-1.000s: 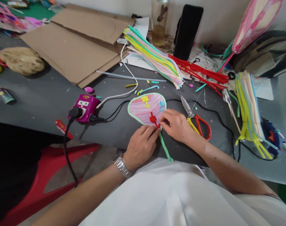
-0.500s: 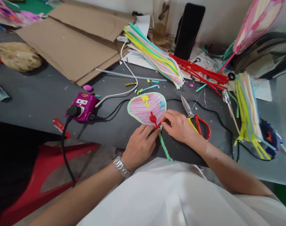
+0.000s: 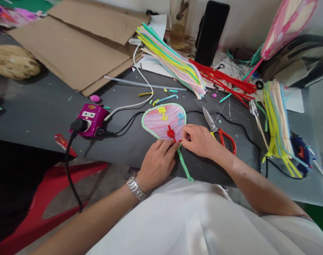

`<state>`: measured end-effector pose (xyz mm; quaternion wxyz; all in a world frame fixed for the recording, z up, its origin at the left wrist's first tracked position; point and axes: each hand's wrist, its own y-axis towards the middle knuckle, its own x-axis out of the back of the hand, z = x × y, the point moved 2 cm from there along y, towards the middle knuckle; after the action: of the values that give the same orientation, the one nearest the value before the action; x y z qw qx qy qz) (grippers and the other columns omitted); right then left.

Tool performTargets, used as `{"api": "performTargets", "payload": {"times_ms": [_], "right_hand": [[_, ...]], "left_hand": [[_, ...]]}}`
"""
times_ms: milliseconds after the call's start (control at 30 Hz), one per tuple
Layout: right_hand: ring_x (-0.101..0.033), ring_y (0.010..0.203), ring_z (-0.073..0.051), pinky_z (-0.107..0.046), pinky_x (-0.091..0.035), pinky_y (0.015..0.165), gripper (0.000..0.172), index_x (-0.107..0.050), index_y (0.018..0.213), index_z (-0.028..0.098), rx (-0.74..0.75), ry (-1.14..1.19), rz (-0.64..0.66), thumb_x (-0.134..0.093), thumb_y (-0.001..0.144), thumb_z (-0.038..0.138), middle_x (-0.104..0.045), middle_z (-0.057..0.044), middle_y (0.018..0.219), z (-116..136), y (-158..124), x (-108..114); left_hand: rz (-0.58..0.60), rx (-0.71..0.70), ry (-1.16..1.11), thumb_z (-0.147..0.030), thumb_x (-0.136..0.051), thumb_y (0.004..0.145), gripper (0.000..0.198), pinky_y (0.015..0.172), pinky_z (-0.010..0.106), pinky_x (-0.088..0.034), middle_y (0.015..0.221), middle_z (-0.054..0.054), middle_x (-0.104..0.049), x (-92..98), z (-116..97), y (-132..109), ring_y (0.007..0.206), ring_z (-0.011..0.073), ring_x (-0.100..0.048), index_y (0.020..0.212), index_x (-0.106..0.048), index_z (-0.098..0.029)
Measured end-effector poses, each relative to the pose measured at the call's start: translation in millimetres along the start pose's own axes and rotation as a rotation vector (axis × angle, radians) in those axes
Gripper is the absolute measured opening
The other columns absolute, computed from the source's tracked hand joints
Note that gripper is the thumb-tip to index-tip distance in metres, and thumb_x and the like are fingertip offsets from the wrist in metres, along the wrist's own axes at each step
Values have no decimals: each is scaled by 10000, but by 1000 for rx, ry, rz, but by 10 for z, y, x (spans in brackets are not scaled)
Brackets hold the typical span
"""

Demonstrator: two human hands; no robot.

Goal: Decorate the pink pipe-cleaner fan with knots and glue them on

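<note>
A hand fan (image 3: 150,122) made of pink and lilac pipe cleaners, with a mint green rim and a green handle (image 3: 185,166), lies flat at the table's near edge. Yellow and blue pipe-cleaner flowers sit on its face. Near its lower edge is a red pipe-cleaner flower (image 3: 171,132). My left hand (image 3: 158,159) rests over the fan's base, fingertips closed on the red flower's stem. My right hand (image 3: 197,140) is curled in a pinch at the fan's right edge, where a bit of red stem runs to its fingertips. Those fingertips are partly hidden.
Scissors (image 3: 220,131) lie open just beyond my right forearm. A purple power adapter (image 3: 90,120) with cords is at left. Farther back are cardboard sheets (image 3: 68,46), bundles of pastel pipe cleaners (image 3: 174,60), red pipe cleaners (image 3: 225,79) and a standing phone (image 3: 212,33).
My right hand has curled in more tightly and less red stem shows between the hands. The left hand stays on the fan's base. The whole view has shifted slightly.
</note>
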<state>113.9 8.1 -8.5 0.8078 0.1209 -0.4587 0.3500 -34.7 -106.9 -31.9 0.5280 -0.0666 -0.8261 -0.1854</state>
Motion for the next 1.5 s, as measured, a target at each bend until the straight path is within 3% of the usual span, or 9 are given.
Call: {"api": "performTargets", "payload": {"times_ms": [133,567,900,1133,1500], "right_hand": [[-458,655,-129,-267,-269,636,136,-525,703,195,-19,6,81,-566,812,123,-571,10,714,0,36,43],[-467,630,-112,-256,-285,627,152,-556,659,182,-52,115,92,-600,779,100,-587,26,678,40,117,74],[-488,622,-102,-246,-304,637,83,-655,739,167,-114,162,91,-660,776,93,-601,44,660,38,123,114],[-493,616,-98,-240,-310,631,122,-666,693,167,-76,212,106,-625,786,100,-611,40,649,31,96,96],[-480,587,-95,-226,-328,569,131,-609,655,164,-149,441,264,-572,778,187,-562,50,608,-38,143,57]], "left_hand": [[8,4,-2,-107,-529,948,384,849,446,-534,1143,141,-652,5,-8,27,976,280,-546,1324,-607,-97],[15,-23,17,-103,-516,943,380,834,431,-531,1116,144,-646,15,-7,19,958,271,-548,1312,-607,-94],[-55,-37,-13,-88,-516,949,407,815,442,-546,1123,154,-642,-17,5,-29,963,270,-551,1351,-580,-80],[-52,-30,-23,-76,-506,945,413,822,446,-555,1133,156,-642,-3,-7,-31,989,270,-572,1348,-590,-109],[-75,-67,10,-56,-537,928,382,807,434,-564,1114,159,-656,14,-16,-26,979,272,-569,1300,-622,-76]]}}
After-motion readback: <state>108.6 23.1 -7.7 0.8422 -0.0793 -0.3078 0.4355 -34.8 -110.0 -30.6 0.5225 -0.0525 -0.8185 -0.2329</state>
